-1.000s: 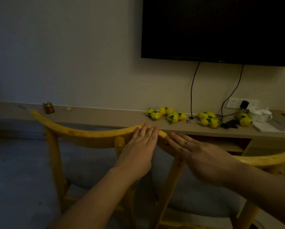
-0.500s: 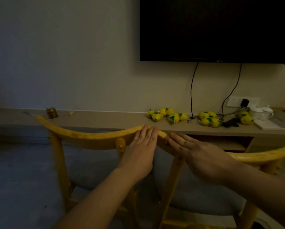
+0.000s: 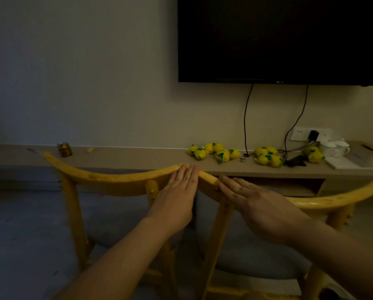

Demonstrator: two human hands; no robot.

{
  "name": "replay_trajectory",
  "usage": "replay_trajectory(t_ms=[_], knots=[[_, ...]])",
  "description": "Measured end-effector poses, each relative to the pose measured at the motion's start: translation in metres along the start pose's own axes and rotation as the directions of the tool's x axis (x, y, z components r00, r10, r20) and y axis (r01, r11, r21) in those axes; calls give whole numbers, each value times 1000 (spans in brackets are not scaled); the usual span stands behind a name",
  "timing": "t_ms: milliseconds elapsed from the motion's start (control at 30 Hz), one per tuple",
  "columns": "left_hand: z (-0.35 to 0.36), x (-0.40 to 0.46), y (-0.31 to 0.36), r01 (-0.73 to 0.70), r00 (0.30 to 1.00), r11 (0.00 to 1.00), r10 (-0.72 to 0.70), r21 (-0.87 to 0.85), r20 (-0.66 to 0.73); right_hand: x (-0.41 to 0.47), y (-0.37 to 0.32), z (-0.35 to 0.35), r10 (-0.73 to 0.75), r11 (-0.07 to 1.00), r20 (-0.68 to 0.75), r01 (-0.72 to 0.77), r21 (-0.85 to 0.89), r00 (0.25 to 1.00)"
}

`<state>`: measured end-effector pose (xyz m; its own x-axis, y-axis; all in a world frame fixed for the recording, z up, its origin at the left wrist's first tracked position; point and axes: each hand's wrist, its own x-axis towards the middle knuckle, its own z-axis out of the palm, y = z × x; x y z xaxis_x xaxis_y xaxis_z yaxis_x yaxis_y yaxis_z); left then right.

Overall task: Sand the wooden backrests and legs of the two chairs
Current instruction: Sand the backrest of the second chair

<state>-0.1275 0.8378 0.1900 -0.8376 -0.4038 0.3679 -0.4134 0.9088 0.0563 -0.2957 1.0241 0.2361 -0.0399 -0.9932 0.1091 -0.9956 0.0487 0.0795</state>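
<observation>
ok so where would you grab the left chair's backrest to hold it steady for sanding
Grip the curved top rail of the left chair's backrest on its bare stretch left of the left hand, coming down from above and wrapping fingers over the far edge. The rail is a narrow, smooth arc lying roughly level, and the posts under it leave that stretch free. The right hand lies flat on the other chair's rail.

We are seeing the two curved backrests, left backrest (image 3: 116, 177) and right backrest (image 3: 324, 199), meeting end to end and blocking forward reach at hand level. Room is lying open above them toward the shelf (image 3: 138, 158), where yellow packets (image 3: 215, 151) and a can (image 3: 64, 149) are crowding spots.
</observation>
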Motion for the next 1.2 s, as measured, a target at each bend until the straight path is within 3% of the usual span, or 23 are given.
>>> replay_trajectory(t_ms=[300, 633, 833, 1033, 1200], knots=[[-1, 1, 9, 55, 998, 998, -54, -16, 29, 31, -32, -2, 62, 998, -37, -62, 11, 997], [-4, 2, 9, 90, 994, 995, -87, -44, 68, -6, -16, -5, 108, 994, 16, -108, -11, 994], [-5, -1, 12, 79, 994, 996, -76, -32, 73, 57, -40, -33, 39, 997, 45, -42, 70, 998], [0, 1, 7, 82, 996, 987, -76, -134, 55, 17, 1, -32, -69, 994, 104, 60, 88, 992], [1, 2, 2, 69, 997, 985, -60, -159, 56, 40, -4, -27, -32, 997, 79, 26, 72, 996]])
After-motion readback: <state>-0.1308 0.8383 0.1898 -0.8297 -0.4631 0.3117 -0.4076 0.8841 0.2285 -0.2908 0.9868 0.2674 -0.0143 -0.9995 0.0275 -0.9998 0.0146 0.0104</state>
